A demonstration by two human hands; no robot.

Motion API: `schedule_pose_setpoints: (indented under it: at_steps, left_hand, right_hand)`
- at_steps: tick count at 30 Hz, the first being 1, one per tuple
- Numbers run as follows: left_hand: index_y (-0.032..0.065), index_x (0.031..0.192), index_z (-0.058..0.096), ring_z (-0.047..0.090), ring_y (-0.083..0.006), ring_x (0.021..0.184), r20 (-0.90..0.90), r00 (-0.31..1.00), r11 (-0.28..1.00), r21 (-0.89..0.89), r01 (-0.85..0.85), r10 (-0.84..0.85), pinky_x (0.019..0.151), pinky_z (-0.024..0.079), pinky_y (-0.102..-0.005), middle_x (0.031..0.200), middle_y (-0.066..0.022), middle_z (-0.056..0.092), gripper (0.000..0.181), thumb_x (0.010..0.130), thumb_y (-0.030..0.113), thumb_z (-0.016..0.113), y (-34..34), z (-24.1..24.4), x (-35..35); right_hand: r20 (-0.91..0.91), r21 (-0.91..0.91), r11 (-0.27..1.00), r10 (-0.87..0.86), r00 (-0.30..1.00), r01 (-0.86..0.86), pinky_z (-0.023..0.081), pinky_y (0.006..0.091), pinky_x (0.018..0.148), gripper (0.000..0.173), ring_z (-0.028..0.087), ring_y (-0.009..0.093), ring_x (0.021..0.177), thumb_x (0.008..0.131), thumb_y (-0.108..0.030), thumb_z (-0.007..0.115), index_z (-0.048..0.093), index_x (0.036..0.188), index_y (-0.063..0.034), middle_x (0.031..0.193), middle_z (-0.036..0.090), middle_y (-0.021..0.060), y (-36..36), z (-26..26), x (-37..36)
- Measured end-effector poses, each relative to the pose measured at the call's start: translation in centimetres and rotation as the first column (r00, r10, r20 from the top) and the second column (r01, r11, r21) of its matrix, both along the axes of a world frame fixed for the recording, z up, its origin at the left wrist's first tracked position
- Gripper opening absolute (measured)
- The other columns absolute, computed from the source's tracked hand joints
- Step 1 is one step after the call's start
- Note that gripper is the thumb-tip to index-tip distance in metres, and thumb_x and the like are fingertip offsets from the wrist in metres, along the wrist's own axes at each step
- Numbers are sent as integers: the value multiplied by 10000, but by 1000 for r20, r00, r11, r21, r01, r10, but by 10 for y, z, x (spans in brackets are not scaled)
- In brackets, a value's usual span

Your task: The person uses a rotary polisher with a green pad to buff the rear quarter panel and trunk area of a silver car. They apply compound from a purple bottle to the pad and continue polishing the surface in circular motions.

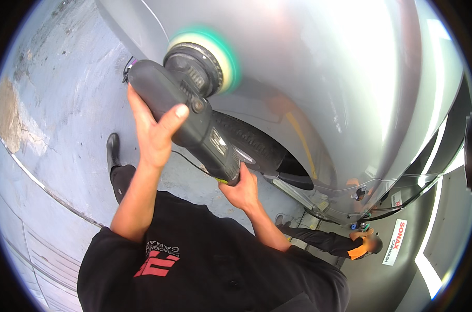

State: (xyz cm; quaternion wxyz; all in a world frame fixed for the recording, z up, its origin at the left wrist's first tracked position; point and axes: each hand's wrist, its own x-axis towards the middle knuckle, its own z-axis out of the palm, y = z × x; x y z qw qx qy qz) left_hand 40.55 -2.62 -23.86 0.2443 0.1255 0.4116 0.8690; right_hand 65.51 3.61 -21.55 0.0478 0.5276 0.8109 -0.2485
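Note:
A black car polisher (173, 105) slants across the view in both hands. My left hand (155, 134) supports its head end from below, thumb laid along the housing. My right hand (242, 187) wraps around the rear end of the body, where a power cord (189, 163) shows beside it. The round backing plate (195, 68) carries a foam pad (225, 64), yellowish with a green rim that looks blurred. That pad lies against a glossy grey car body panel (267, 50). Under the polisher, the car's tyre (247, 136) sits in the wheel arch.
A co-worker (333, 240) in dark clothes with orange stands farther along the car, hands raised near its side. The blue-grey floor (72, 97) has a worn patch (10, 117) at left. A sign (394, 241) with writing hangs on the wall behind.

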Motion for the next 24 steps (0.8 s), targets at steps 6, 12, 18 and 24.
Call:
schedule_pose_setpoints:
  at_steps: [6, 12, 18, 24]
  left_hand:
    - [14, 1590, -30, 391, -299, 1370, -144, 988, 974, 208, 85, -56, 1132, 365, -449, 1528, -213, 275, 1246, 747, 248, 858, 10, 37, 49]
    - [73, 1624, 101, 194, -499, 1486, -662, 746, 992, 126, 9, 77, 1173, 292, -575, 1602, -326, 139, 1260, 639, 161, 883, 19, 61, 93]
    - [216, 1448, 544, 408, -486, 1382, -678, 722, 955, 283, 87, 135, 1096, 451, -523, 1530, -312, 299, 941, 584, 140, 906, 50, 106, 129]
    - [267, 1521, 446, 464, -499, 1285, -646, 751, 939, 326, 109, 137, 1023, 501, -563, 1446, -295, 354, 1043, 584, 115, 880, 57, 130, 112]
  right_hand:
    - [-186, -4, 998, -60, 981, 60, 568, 414, 810, 439, 739, 332, 896, 708, -135, 773, 641, 1114, -33, 956, 748, 166, -15, 13, 37]
    - [-479, -183, 983, -117, 870, 31, 544, 394, 902, 423, 691, 226, 994, 746, -168, 791, 685, 1121, -3, 1068, 730, 132, -7, -18, 95]
    - [-565, -167, 986, -87, 821, -10, 505, 419, 971, 566, 603, 256, 1159, 853, -241, 801, 588, 1328, -19, 1297, 635, 123, -24, -2, 121]
    - [-573, -168, 983, -155, 805, 70, 519, 409, 909, 436, 642, 232, 1043, 830, -217, 807, 668, 1195, -24, 1135, 704, 91, -30, 5, 113]
